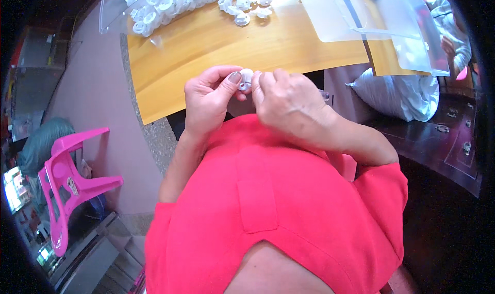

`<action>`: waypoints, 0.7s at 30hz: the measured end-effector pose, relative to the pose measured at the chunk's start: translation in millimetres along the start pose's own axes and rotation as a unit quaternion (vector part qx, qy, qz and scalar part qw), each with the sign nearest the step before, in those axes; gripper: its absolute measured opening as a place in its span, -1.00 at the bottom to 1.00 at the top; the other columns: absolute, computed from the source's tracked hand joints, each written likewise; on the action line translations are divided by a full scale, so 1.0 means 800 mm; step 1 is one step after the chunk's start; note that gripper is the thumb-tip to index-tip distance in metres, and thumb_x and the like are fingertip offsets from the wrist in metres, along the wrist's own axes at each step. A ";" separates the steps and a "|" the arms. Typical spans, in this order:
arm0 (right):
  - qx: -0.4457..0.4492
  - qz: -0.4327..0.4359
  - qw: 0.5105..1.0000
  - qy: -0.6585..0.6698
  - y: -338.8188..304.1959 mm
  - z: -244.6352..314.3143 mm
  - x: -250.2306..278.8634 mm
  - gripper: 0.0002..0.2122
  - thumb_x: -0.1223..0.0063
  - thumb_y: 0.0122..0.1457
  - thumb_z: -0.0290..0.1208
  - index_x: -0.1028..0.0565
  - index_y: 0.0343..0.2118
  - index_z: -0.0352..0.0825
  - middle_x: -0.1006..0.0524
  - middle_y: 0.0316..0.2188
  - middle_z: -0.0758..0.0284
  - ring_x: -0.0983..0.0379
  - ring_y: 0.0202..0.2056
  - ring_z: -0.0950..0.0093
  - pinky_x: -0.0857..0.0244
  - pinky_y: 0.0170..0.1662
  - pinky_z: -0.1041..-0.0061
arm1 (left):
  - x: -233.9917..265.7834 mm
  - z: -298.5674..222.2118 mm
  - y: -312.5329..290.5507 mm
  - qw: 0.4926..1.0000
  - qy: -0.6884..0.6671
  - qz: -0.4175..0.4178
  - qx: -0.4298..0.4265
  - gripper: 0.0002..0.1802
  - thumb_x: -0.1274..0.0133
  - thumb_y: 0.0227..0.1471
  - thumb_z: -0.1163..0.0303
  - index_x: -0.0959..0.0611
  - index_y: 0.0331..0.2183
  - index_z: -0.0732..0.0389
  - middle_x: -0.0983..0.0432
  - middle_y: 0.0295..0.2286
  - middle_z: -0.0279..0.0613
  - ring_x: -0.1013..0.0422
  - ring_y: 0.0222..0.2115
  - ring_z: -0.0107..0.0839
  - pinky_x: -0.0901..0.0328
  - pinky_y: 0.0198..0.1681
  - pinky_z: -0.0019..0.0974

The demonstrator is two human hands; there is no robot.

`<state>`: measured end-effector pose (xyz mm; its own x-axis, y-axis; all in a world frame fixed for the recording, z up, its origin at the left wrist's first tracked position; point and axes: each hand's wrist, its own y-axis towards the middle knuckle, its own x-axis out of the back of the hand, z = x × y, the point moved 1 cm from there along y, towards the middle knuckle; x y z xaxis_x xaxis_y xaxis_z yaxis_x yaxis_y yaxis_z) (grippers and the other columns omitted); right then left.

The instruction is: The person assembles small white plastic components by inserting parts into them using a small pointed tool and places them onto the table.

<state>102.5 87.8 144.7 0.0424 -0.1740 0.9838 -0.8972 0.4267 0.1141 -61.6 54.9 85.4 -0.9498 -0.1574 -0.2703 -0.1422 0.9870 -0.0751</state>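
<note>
Near the table's front edge, my left hand [210, 98] pinches a small round white plastic part [246, 76] between thumb and fingers. My right hand [289, 99] is closed close against the part's right side, its fingertips pressed together. A thin dark line shows between those fingertips and the part. Beyond the right hand's heel, a small clear piece [324, 94] shows; I cannot tell whether it belongs to something in that hand. Farther back on the table lie several loose white plastic parts [242, 19], beside a big heap of similar ones [166, 6].
The wooden table [201, 57] spans the top of the view. A clear plastic tub [330, 28] stands at its right, with another person [447, 31] beyond. A white sack [399, 95] sits below. At left, a pink plastic stool [75, 183] is near the wall.
</note>
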 end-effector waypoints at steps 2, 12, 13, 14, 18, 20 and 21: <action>-0.042 -0.044 0.996 0.068 -0.005 -0.005 0.000 -0.68 0.04 -0.04 -0.50 -0.44 -0.20 -0.56 -0.44 -0.52 0.24 -0.44 -0.47 0.38 -0.35 -0.47 0.45 | 0.000 0.000 0.000 0.995 -0.097 0.034 0.015 -0.81 -0.01 0.12 0.49 -0.57 -0.25 0.42 -0.55 -0.42 -0.11 -0.46 -0.50 -0.47 -0.38 -0.41 -0.47; -0.101 -0.053 0.974 0.194 -0.018 -0.019 0.016 -0.87 0.03 0.02 -0.43 -0.41 -0.44 -0.41 -0.48 -0.58 0.17 -0.51 -0.53 0.29 -0.40 -0.52 0.39 | -0.008 -0.012 0.003 0.989 -0.141 0.032 -0.008 -0.78 0.02 0.14 0.49 -0.54 -0.22 0.45 -0.55 -0.38 -0.02 -0.49 -0.47 -0.37 -0.40 -0.41 -0.42; -0.102 -0.060 0.968 0.220 -0.015 -0.019 0.015 -0.91 0.03 -0.02 -0.51 -0.38 -0.45 -0.39 -0.44 -0.62 0.19 -0.47 -0.57 0.26 -0.36 -0.53 0.37 | -0.010 -0.013 0.004 0.990 -0.138 0.030 -0.013 -0.78 0.02 0.14 0.49 -0.54 -0.22 0.45 -0.55 -0.38 -0.03 -0.49 -0.47 -0.38 -0.40 -0.42 -0.43; -0.103 -0.066 0.961 0.247 -0.012 -0.020 0.015 -0.92 0.03 -0.06 -0.58 -0.35 -0.46 -0.37 -0.41 -0.65 0.21 -0.42 -0.60 0.23 -0.32 -0.54 0.35 | -0.010 -0.014 0.005 0.990 -0.134 0.027 -0.019 -0.78 0.01 0.13 0.48 -0.54 -0.22 0.45 -0.56 -0.39 -0.03 -0.49 -0.47 -0.39 -0.39 -0.42 -0.44; -0.086 -0.016 0.970 0.229 0.000 -0.025 0.018 -0.92 0.04 -0.04 -0.54 -0.35 -0.44 -0.37 -0.44 -0.63 0.20 -0.45 -0.57 0.23 -0.33 -0.54 0.32 | -0.007 -0.011 0.009 0.994 -0.108 0.025 -0.023 -0.78 -0.01 0.12 0.48 -0.55 -0.22 0.43 -0.56 -0.40 -0.05 -0.49 -0.47 -0.43 -0.39 -0.43 -0.47; -0.089 0.026 0.977 0.195 0.007 -0.028 0.018 -0.90 0.05 -0.02 -0.51 -0.36 -0.42 -0.38 -0.46 -0.60 0.18 -0.48 -0.54 0.23 -0.35 -0.52 0.31 | -0.008 -0.012 0.011 0.995 -0.100 0.025 -0.017 -0.79 -0.03 0.12 0.47 -0.56 -0.23 0.42 -0.57 -0.42 -0.08 -0.48 -0.47 -0.47 -0.39 -0.42 -0.49; -0.089 0.028 0.976 0.195 0.009 -0.029 0.019 -0.90 0.05 -0.02 -0.51 -0.36 -0.42 -0.38 -0.46 -0.60 0.18 -0.48 -0.54 0.23 -0.35 -0.52 0.31 | -0.008 -0.012 0.013 0.994 -0.101 0.024 -0.016 -0.79 -0.03 0.12 0.47 -0.56 -0.23 0.42 -0.57 -0.42 -0.08 -0.48 -0.47 -0.47 -0.39 -0.42 -0.49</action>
<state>106.7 109.2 163.8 0.1912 0.1901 0.9630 -0.8140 0.5790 0.0473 -59.3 66.2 95.8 -0.8812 -0.1100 -0.4597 -0.1097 0.9936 -0.0275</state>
